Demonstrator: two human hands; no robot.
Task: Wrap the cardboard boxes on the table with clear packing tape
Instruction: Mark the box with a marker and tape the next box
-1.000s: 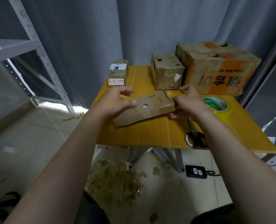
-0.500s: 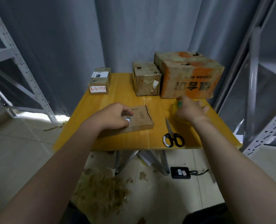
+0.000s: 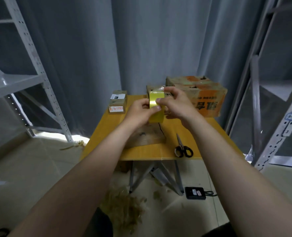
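Both hands hold a roll of yellowish packing tape (image 3: 156, 106) in the air above the yellow table (image 3: 141, 151). My left hand (image 3: 141, 111) grips the roll from the left, thumb on its face. My right hand (image 3: 173, 105) pinches the tape at the roll's top and front. A flat brown cardboard box (image 3: 147, 137) lies on the table under my left wrist. Two small stacked boxes (image 3: 118, 104) sit at the table's back left. A large orange box (image 3: 203, 96) stands at the back right; a medium box beside it is mostly hidden behind the tape.
Black-handled scissors (image 3: 183, 147) lie near the table's front right edge. Grey metal shelving stands on the left (image 3: 39, 74) and on the right (image 3: 278, 117). On the floor under the table lie tape scraps (image 3: 124, 207) and a black device (image 3: 195, 193) with a cable.
My right hand lifted the tape roll off the table's right side. My left hand left the flat box and joined it on the roll. The view tilted up.
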